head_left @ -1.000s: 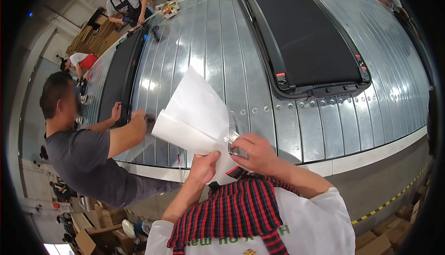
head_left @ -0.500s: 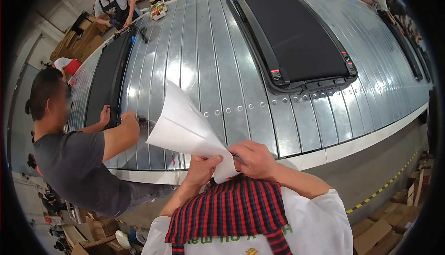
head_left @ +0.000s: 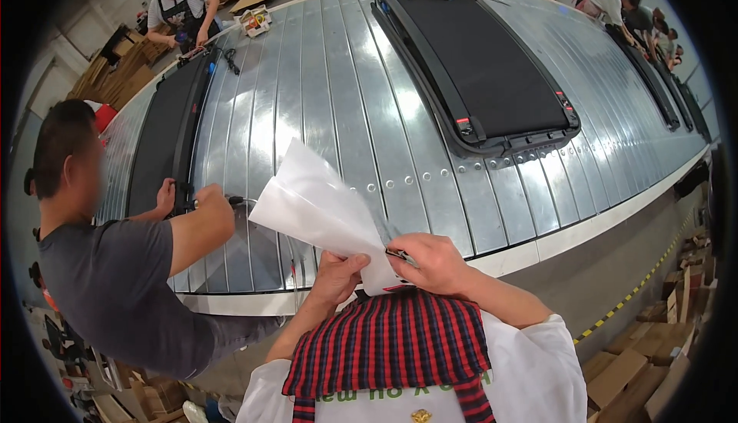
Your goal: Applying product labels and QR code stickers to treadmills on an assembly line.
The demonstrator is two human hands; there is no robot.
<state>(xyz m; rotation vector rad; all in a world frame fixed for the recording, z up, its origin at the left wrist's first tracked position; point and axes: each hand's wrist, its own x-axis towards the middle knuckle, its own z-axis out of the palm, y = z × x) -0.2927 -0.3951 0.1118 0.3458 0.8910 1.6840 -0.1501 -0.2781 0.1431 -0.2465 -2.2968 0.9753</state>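
Note:
A curled glossy white sheet [head_left: 307, 208] is held up in front of my chest, its far end sticking out over the metal table. My left hand [head_left: 338, 275] pinches its near part, the thumb lying on top. Against the sheet's right edge, my right hand [head_left: 434, 263] closes around a small dark metal tool [head_left: 400, 255]. Fingers cover most of that tool, so its exact kind cannot be made out. A bit of red and black print shows at the sheet's lower edge, just above my red and black striped apron [head_left: 388, 342].
The slatted metal table [head_left: 338, 116] carries a black treadmill-like deck [head_left: 492, 69] ahead and another dark deck [head_left: 165, 127] at left. A co-worker in a grey shirt [head_left: 108, 269] works close on my left. Other people stand at the far side. Cardboard [head_left: 615, 384] lies at lower right.
The view has shifted slightly, so the table and decks sit a little further left. The sheet's far end has dipped and bent; both hands keep their grip, and more of the dark tool shows.

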